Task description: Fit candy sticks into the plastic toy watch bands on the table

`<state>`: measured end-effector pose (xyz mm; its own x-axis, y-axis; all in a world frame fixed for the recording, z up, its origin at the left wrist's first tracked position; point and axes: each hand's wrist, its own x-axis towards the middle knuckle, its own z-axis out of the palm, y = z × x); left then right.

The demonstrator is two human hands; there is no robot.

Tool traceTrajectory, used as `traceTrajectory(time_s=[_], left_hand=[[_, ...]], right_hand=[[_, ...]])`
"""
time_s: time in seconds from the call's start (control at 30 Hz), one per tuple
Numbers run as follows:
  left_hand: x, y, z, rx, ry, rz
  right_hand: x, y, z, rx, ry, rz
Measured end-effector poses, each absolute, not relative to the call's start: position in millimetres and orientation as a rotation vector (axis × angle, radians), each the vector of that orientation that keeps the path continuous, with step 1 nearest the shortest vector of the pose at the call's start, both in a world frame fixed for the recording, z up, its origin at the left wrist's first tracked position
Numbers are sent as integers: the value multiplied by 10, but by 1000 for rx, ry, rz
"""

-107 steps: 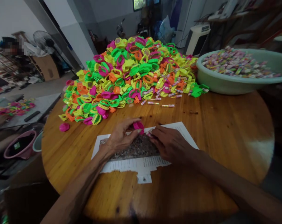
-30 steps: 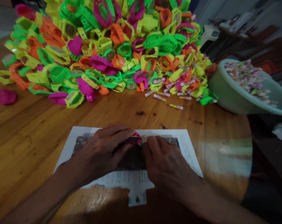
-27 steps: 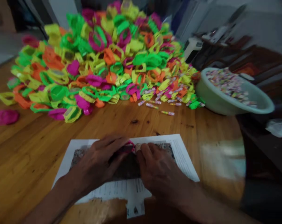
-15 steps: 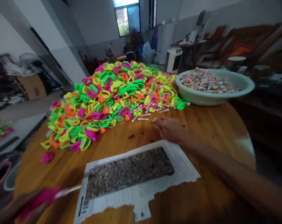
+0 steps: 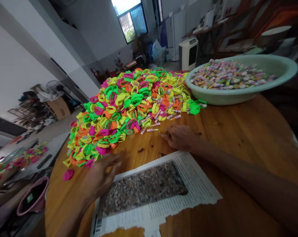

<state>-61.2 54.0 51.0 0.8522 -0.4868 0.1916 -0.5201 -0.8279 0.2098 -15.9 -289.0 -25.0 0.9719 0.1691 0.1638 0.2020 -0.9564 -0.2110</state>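
Observation:
My left hand (image 5: 103, 176) hovers at the left end of a speckled stone slab (image 5: 144, 187), fingers apart and nothing visible in them. The slab lies on a torn printed sheet (image 5: 200, 184). My right hand (image 5: 179, 136) rests on the wooden table beyond the sheet, its fingers curled together; whatever they may hold is hidden. Just left of its fingertips lie small printed tubes (image 5: 152, 130). Behind them rises a big heap of neon plastic toy watches (image 5: 124, 108) in green, yellow, orange and pink.
A pale green basin (image 5: 223, 98) full of similar small tubes stands at the back right. One pink piece (image 5: 67, 174) lies apart at the table's left. Beyond that edge are a pink basket (image 5: 32, 197), another person's arm (image 5: 10, 194) and a lower table with more neon pieces (image 5: 27, 156).
My left hand has come up and right from the lower left, and the pink item with a tube is gone from it. My right hand stays near the tubes. The view has tilted.

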Motion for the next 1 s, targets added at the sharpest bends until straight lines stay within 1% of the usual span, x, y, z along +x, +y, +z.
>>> traceTrajectory(time_s=[0.07, 0.13, 0.27, 0.4, 0.63, 0.83, 1.0], left_hand=[[-205, 22, 327, 2762, -917, 118], [123, -421, 183, 2866, -914, 85], [497, -869, 67, 3026, -642, 230], [689, -885, 99, 3072, -363, 406], [845, -880, 47, 2948, -239, 399], [912, -852, -2, 2550, -172, 335], [705, -586, 174, 2073, -187, 153]], right_hand=[[-174, -2896, -280, -2873, -271, -246], [-173, -2892, -311, -2854, -255, -296], [-152, -2874, -380, -2805, -241, -403], [-131, -2851, -459, -2769, -226, -494], [-135, -2830, -484, -2770, -237, -532], [-149, -2828, -533, -2785, -244, -570], [-96, -2827, -617, -2828, -243, -586]])
